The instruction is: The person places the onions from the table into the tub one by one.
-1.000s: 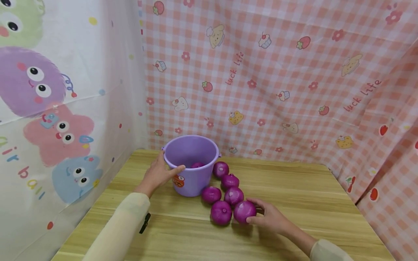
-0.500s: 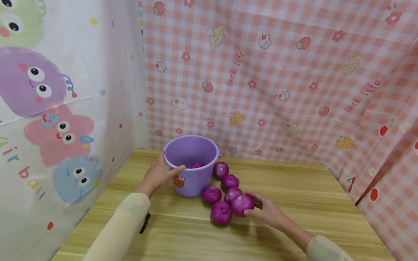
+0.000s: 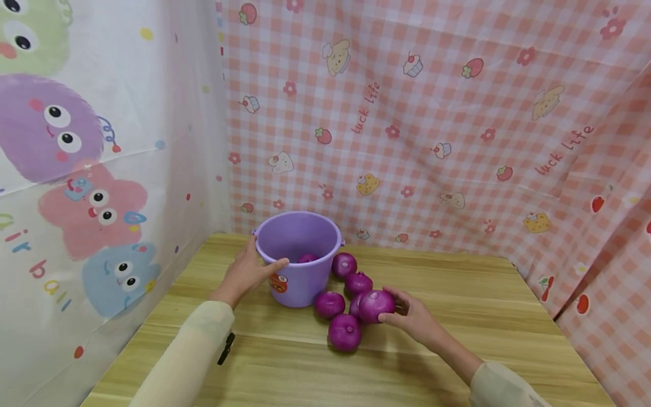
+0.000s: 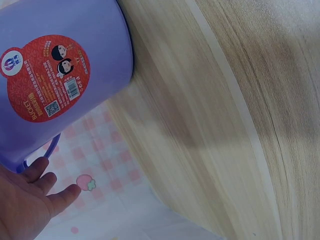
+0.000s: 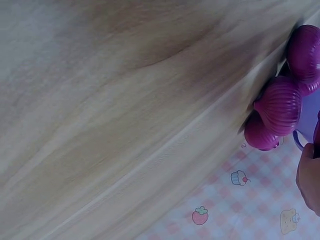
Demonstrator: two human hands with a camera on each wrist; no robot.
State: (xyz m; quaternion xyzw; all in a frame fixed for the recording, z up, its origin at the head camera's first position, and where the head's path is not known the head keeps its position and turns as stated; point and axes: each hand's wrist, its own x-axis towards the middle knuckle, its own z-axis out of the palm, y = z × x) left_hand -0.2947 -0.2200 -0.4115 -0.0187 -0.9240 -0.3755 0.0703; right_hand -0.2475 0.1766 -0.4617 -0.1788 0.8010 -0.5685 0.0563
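A purple bucket (image 3: 305, 282) stands upright on the table, an onion (image 3: 307, 258) partly visible inside. My left hand (image 3: 246, 270) rests against its left side, thumb stretched along the front below the rim. In the left wrist view, the fingers (image 4: 62, 200) extend loosely near the bucket's handle (image 4: 52, 145). My right hand (image 3: 414, 319) holds a red onion (image 3: 376, 306) between thumb and fingers, over another onion (image 3: 355, 308) that it partly hides. At the right wrist view's edge, only part of that hand (image 5: 309, 180) shows.
Several red onions, including a front one (image 3: 344, 333) and one by the bucket (image 3: 329, 305), lie close together right of the bucket. The wooden table (image 3: 458, 350) meets a pink checked curtain (image 3: 432, 198) behind and a white printed cloth (image 3: 178, 169) on the left.
My right hand has lifted the onion from the table and moved it away from me and slightly left, over its neighbour. The left hand and bucket stay put.
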